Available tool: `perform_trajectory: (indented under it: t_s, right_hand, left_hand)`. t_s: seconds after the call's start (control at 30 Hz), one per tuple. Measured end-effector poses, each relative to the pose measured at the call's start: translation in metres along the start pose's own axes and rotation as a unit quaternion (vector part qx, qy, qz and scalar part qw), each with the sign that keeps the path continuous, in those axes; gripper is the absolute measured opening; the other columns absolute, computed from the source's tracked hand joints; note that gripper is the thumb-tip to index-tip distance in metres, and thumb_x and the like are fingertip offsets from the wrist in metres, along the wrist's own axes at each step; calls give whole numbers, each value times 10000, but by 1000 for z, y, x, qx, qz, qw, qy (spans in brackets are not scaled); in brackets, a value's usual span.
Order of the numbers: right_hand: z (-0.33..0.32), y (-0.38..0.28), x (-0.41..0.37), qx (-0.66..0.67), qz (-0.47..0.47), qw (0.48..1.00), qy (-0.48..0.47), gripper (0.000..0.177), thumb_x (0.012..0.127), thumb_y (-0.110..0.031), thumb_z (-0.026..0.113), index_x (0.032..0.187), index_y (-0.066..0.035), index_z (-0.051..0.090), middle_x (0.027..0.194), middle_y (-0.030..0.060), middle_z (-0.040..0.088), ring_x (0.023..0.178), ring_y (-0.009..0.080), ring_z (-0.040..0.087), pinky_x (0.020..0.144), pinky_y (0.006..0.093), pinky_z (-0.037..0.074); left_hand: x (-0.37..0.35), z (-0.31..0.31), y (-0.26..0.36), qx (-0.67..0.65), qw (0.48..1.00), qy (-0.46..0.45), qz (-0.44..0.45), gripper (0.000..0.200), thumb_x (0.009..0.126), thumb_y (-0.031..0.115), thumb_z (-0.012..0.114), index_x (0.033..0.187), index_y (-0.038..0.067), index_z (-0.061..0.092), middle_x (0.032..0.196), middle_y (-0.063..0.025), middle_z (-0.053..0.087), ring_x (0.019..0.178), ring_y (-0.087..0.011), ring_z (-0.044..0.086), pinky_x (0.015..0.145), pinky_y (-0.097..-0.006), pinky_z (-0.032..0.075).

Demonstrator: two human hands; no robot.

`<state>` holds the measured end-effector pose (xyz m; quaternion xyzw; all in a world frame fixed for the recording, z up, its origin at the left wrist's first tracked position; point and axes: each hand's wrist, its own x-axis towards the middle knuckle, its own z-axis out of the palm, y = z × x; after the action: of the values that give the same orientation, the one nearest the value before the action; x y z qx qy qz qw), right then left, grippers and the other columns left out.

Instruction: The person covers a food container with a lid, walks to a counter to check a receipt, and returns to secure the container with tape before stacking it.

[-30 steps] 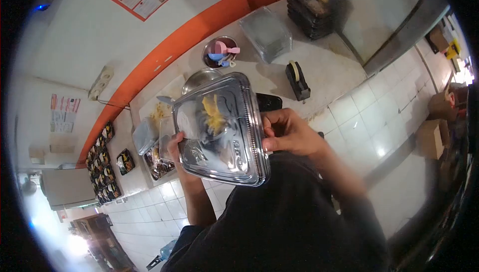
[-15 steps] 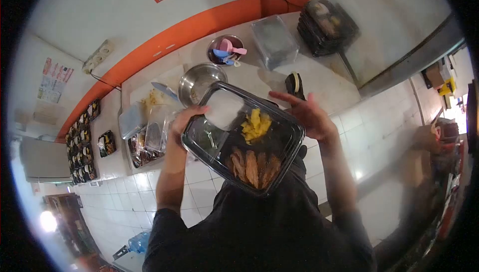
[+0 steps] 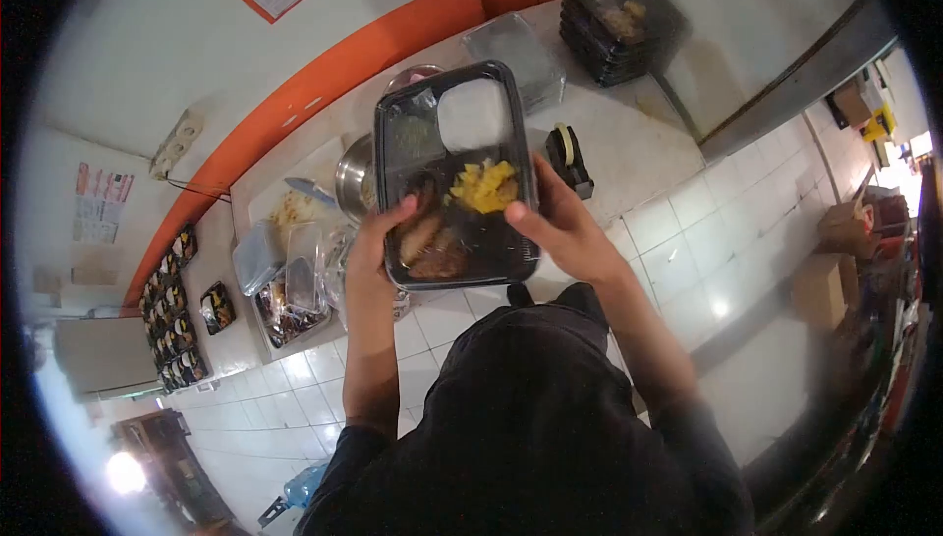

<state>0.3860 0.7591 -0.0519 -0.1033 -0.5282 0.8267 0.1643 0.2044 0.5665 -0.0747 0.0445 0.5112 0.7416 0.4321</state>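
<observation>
A black meal box [image 3: 461, 259] with a clear lid is held up in front of me, over the counter's edge. Through the lid show white rice [image 3: 475, 115], yellow chunks [image 3: 483, 185], brown strips of food [image 3: 429, 246] and a small clear packet [image 3: 416, 131]. My left hand [image 3: 378, 231] grips the box's left side, thumb on the lid. On the right side my right hand [image 3: 568, 226] closes round the edge, its thumb also on top. The fingers beneath the box are hidden.
Behind the box stands a steel bowl [image 3: 356, 180], partly covered. A tape dispenser [image 3: 568, 158], clear containers [image 3: 521, 55] and stacked meal boxes [image 3: 621, 30] are on the counter. Leftward lie a knife [image 3: 309, 188], a tray of packets [image 3: 292, 305] and several filled boxes [image 3: 172, 315].
My right hand, apart from the box with fingers spread before, now grips its right side. The box has turned anticlockwise and moved up and left.
</observation>
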Motion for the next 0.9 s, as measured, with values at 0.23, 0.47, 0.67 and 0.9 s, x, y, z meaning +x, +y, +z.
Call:
perform_trajectory:
  t_s: [0.23,0.47,0.67,0.9]
  right_hand:
    - [-150,124,19,-527,-44,799,286,462,959,-384,593,1232,-10,589,935,223,627,846,304,606,831,432,489]
    - [-212,189,21,-439,26,860,259,428,953,-427,588,1087,-27,665,865,217,661,966,382,514,964,452,403]
    - [-232,200,45,-475,96,839,247,407,936,-376,634,888,25,684,715,139,662,857,287,569,890,420,447]
    - [-231,180,15,-104,67,970,208,295,947,-225,655,1065,45,651,955,74,660,919,136,597,834,307,503]
  left_hand:
    - [12,-59,29,-109,993,-45,-24,235,861,151,644,1039,-3,649,885,-109,693,664,-241,642,566,-344,525]
    - [-1,-46,41,-86,992,-67,64,398,839,136,672,1190,-44,618,1145,-163,681,1004,-293,665,896,-390,530]
    - [3,-22,34,9,991,85,104,242,871,198,672,983,-16,656,880,-82,667,811,-239,642,738,-347,527]
    - [9,-47,35,-23,997,3,69,243,855,144,662,1035,-15,620,964,-108,653,835,-212,627,779,-326,506]
